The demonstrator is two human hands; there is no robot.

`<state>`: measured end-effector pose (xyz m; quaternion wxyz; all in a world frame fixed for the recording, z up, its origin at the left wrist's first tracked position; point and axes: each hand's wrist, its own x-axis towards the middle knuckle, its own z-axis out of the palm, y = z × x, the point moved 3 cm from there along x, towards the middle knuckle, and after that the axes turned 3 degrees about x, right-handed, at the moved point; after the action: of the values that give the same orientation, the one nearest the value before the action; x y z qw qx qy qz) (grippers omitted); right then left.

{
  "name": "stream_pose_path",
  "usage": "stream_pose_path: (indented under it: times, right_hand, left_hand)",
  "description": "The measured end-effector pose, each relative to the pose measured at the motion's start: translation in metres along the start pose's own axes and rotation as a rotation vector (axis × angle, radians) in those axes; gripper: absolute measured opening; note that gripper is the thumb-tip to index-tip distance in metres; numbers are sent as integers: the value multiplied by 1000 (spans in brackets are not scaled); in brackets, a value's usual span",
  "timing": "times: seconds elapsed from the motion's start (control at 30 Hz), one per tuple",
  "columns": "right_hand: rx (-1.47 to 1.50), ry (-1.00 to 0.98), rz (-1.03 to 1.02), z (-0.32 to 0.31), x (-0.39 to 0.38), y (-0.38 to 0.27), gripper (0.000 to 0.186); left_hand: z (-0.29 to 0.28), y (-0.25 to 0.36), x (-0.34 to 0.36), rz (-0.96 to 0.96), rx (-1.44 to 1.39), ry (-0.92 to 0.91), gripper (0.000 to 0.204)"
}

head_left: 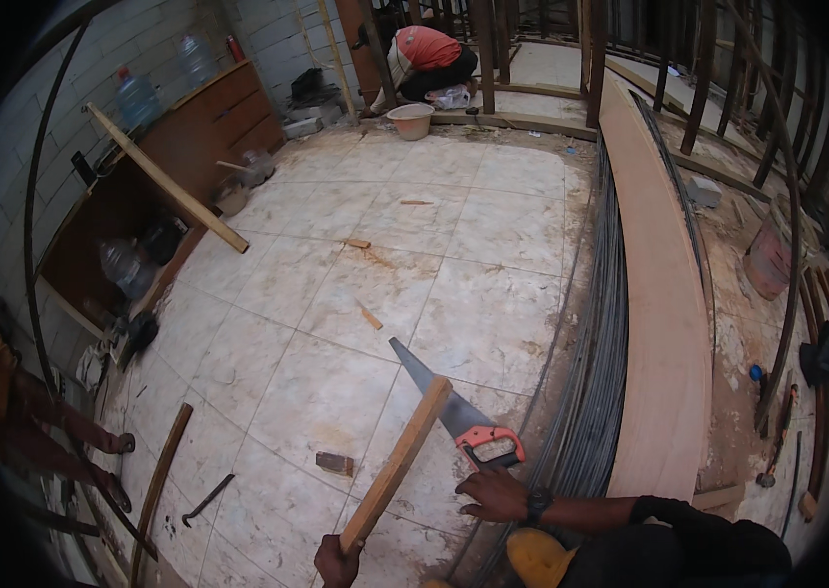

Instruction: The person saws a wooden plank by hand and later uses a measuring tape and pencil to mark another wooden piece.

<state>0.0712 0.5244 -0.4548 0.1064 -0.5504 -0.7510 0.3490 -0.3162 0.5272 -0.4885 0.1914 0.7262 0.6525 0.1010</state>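
Note:
My left hand [338, 562] is closed around the lower end of a squared wooden beam [398, 461], which slants up and away to the right. Beyond the beam, a handsaw [482, 443] with a grey blade and a red-and-black handle lies on the tiled floor; the beam's far end overlaps part of the blade in view. Just below the saw's handle is my right hand [495, 494], fingers apart and nothing in them, with a dark watch on the wrist. A small wood block [335, 463] lies left of the beam.
Bundled steel rods [586, 392] and a long plywood strip [664, 343] run along my right. A pry bar [206, 500] and a curved wood strip [161, 475] lie at left. One person [424, 59] crouches at the back beside a basin [410, 122]; another person's legs [71, 436] show at left.

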Motion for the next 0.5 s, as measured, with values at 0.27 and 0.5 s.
stream_pose_path:
  times: [0.27, 0.5]
  right_hand:
    - [-74, -60, 29, 32, -19, 27, 46]
    - [-149, -60, -11, 44, -10, 44, 56]
  left_hand:
    - [8, 1, 40, -264, 37, 87, 48]
    - [26, -45, 34, -337, 35, 30, 43]
